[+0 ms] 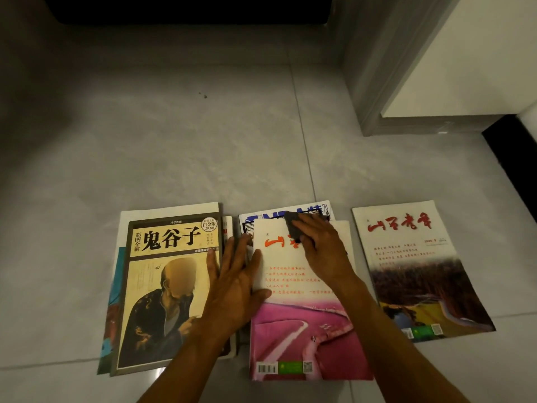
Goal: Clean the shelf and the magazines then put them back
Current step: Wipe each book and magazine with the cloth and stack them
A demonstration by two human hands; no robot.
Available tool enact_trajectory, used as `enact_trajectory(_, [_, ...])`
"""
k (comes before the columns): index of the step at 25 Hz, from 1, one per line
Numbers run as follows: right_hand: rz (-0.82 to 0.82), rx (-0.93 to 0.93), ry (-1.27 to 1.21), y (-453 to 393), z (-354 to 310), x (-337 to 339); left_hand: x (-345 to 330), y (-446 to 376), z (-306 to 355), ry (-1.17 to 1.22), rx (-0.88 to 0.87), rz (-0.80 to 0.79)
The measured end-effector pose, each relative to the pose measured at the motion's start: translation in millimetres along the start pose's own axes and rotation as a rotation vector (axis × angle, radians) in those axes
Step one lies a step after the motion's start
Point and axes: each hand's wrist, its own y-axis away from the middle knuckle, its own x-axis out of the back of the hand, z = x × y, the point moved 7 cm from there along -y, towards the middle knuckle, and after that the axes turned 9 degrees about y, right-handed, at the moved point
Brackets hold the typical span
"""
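Three groups of magazines lie on the grey tiled floor. A pink-and-white magazine (302, 324) tops the middle pile. My right hand (322, 248) presses a dark grey cloth (296, 225) flat against its upper part. My left hand (235, 286) lies with straight fingers across that magazine's left edge and the book beside it. The left pile is topped by a yellow book (162, 289) with a robed figure on its cover. A single magazine (415, 269) with red title letters lies apart on the right.
A blue-lettered magazine (290, 213) sticks out from under the middle pile. A grey wall corner (374, 91) and a white panel (470, 62) stand at the back right. A dark opening (189, 10) runs along the top. Small crumbs (204, 96) lie on the floor.
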Motion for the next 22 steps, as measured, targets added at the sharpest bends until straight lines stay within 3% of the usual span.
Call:
enact_trajectory(4, [0.084, 0.113, 0.020, 70, -5, -12, 2, -5, 24, 0.035, -0.072, -0.074])
enact_trajectory(9, [0.075, 0.273, 0.255, 165, -5, -37, -13, -6, 46, 0.003, -0.192, -0.249])
enact_trajectory(13, [0.056, 0.183, 0.244, 139, -4, -34, -20, 7, 45, -0.100, -0.180, -0.253])
enact_trajectory(19, [0.157, 0.135, 0.173, 21, -7, 4, -19, 3, 41, -0.113, -0.052, -0.195])
enact_trajectory(22, [0.123, 0.098, 0.100, 49, -3, -5, -18, -4, 38, -0.101, -0.050, -0.203])
